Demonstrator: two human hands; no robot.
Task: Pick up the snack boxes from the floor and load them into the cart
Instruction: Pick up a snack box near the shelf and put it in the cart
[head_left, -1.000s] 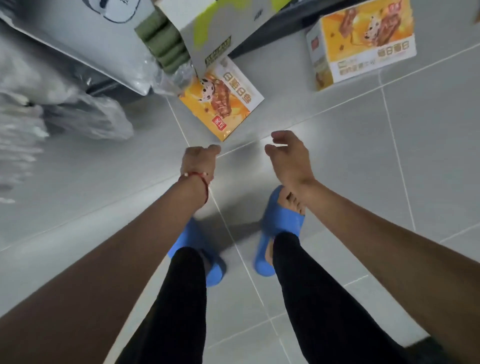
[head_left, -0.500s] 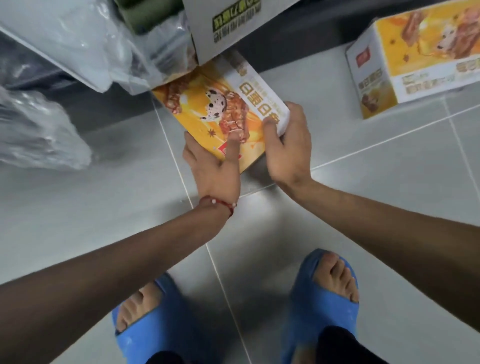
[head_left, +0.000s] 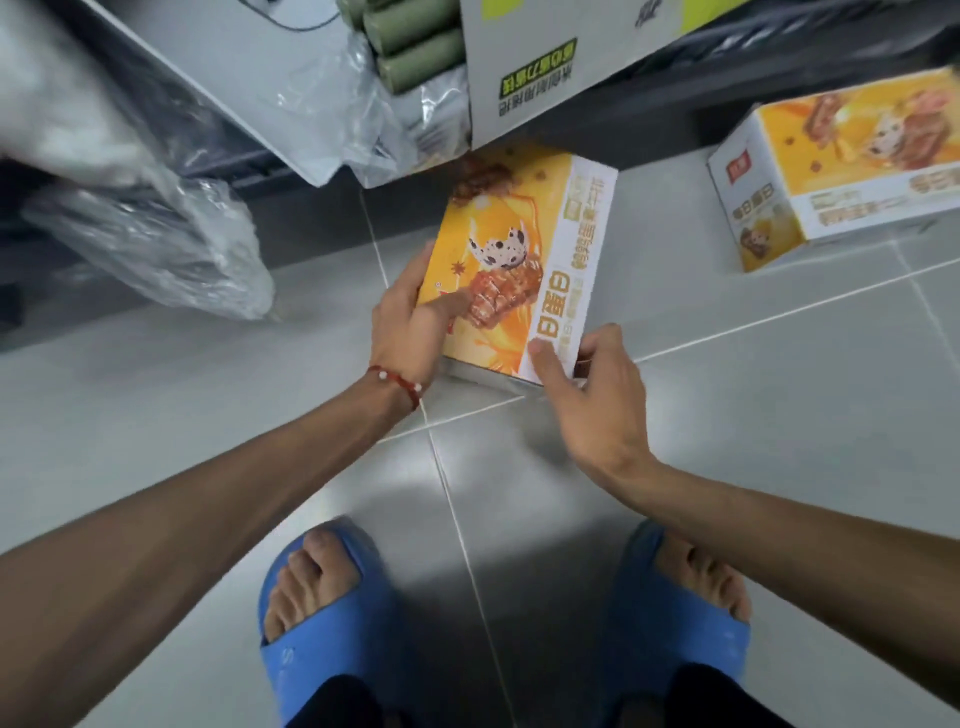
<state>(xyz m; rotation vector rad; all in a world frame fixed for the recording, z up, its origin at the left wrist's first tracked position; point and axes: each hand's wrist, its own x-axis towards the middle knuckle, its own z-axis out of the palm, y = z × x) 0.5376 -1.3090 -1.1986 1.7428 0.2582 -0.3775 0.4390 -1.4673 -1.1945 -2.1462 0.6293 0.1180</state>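
grey tiled floor (head_left: 753, 457); snack box (head_left: 524, 228) held, perhaps raised

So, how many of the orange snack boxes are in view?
2. One orange box is gripped by left hand and right hand at centre; the other box lies on the floor, upper right. More may be hidden.

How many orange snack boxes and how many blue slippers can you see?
Orange snack boxes: 2, the held box and the floor box
Blue slippers: 2, the left slipper and the right slipper
Total: 4
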